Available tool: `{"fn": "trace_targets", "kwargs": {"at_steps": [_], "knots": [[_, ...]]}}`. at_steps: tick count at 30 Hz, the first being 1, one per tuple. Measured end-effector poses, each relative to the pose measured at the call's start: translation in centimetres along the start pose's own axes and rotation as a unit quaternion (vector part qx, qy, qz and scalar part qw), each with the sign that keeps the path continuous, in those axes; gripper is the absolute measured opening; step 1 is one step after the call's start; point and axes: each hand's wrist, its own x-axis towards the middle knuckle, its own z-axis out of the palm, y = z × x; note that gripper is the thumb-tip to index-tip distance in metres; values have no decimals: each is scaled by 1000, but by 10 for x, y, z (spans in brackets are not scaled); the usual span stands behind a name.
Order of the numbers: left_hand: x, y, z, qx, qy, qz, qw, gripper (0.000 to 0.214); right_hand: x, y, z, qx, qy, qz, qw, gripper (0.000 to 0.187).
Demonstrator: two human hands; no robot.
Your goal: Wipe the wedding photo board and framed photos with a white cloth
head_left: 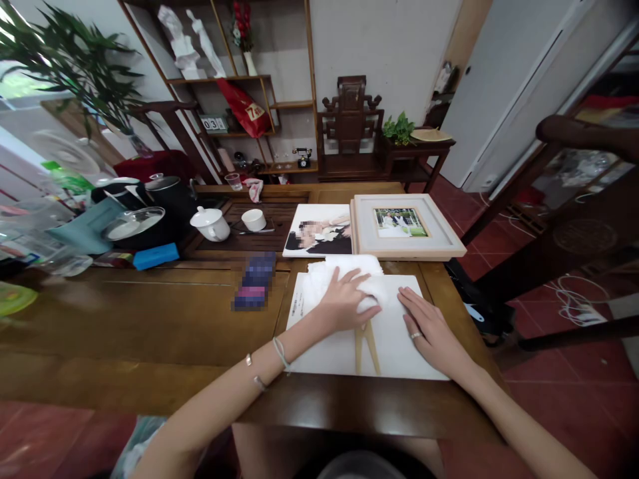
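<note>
A white board, likely the back of a picture frame (399,352), lies flat at the table's near edge, with a light wooden stand leg (367,346) on it. My left hand (344,299) presses a folded white cloth (349,273) onto the board's upper part, fingers curled over it. My right hand (429,326) lies flat and open on the board to the right, a ring on one finger. Just behind the board lie an unframed photo print (319,229) and a light wooden picture frame (404,226) holding a photo.
A dark wooden tea table (150,319) carries a blurred dark object (254,279), a white lidded teapot (212,224), a white cup (253,219), a blue sponge (156,255) and pots at the left. A carved chair (351,126), shelves and a plant stand behind. Cables lie on the red floor at right.
</note>
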Motion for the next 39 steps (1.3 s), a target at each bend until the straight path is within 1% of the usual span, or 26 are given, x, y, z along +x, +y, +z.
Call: {"fn": "trace_targets", "kwargs": {"at_steps": [3,5,7,10,13,15,16,18,20,23,26,28,30,31,32,34,37,39], "knots": [[4,6,7,32,5,11,999,38,0,0,0,-2,-3,1,1000,46],[0,16,8,57,-7,33,998,42,0,1,0,-1,-1,-1,1000,46],[-7,32,5,80,-28,62,994,45,-1,2,1,0,3,-6,1000,48],[-23,64,-1,96,-48,93,990,46,-2,5,2,3,3,-6,1000,52],[-43,94,-6,112,-57,115,985,40,-3,7,2,12,-5,-8,1000,63],[-54,106,-9,122,-64,135,981,34,-4,7,1,20,-12,-13,1000,70],[-58,107,-11,119,-70,141,980,32,-4,7,0,23,-15,-15,1000,72],[-59,104,-14,102,-82,138,982,31,-3,6,0,23,-17,-12,1000,70],[-53,93,-13,89,-83,115,986,35,-2,4,-1,18,-15,-1,1000,62],[-31,69,-7,90,-64,76,991,37,0,1,-2,12,-9,4,1000,53],[-6,46,2,88,-36,51,994,39,1,-1,-2,10,-2,0,1000,52],[8,34,6,83,-15,39,996,39,1,-2,-2,8,3,5,1000,51],[15,31,8,77,0,29,997,38,1,-2,-2,7,7,8,1000,50],[15,33,8,76,0,23,997,37,1,-1,-2,8,6,7,1000,50],[13,39,8,79,-6,17,997,36,0,-1,-3,10,2,5,1000,51],[3,58,9,99,-29,9,995,32,-1,1,-3,16,-9,-2,1000,54],[-23,98,12,142,-59,24,988,27,-2,3,-3,23,-25,-5,999,56],[-42,123,17,161,-50,50,984,26,-3,3,-4,25,-31,-3,999,57]]}}
